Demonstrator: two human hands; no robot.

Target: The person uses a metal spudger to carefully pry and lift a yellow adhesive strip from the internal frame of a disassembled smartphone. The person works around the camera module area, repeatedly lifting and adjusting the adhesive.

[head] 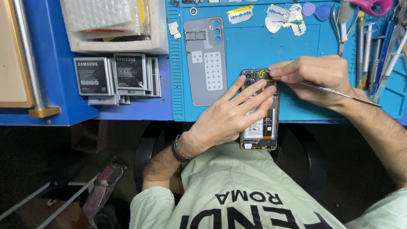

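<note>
Showing an opened smartphone [259, 111] with its back removed, the figure presents the handset lying upright across the near edge of a blue work mat [250, 46], its lower end overhanging the desk [135, 111] toward the person's lap. The battery and yellow-edged internal parts are exposed. The left hand [231, 115] is laid flat over the middle of the phone, fingers extended and spread, pinning it down without gripping anything. The right hand [316, 76] is closed in a pinch on a thin metal tool [339, 92], its fingertips brought to the upper right corner of the phone beside the camera cluster; the tool's tip is hidden there. The step in hand is judged to be work on a small part near the cameras. Any next move would call for a steady hold-down and fine, light force at the tip. Beside the phone lies the detached grey back cover [206, 63]; razor blades [283, 15] and hand tools [373, 51] line the mat's far edge, and loose batteries [116, 78] are stacked at the left.
</note>
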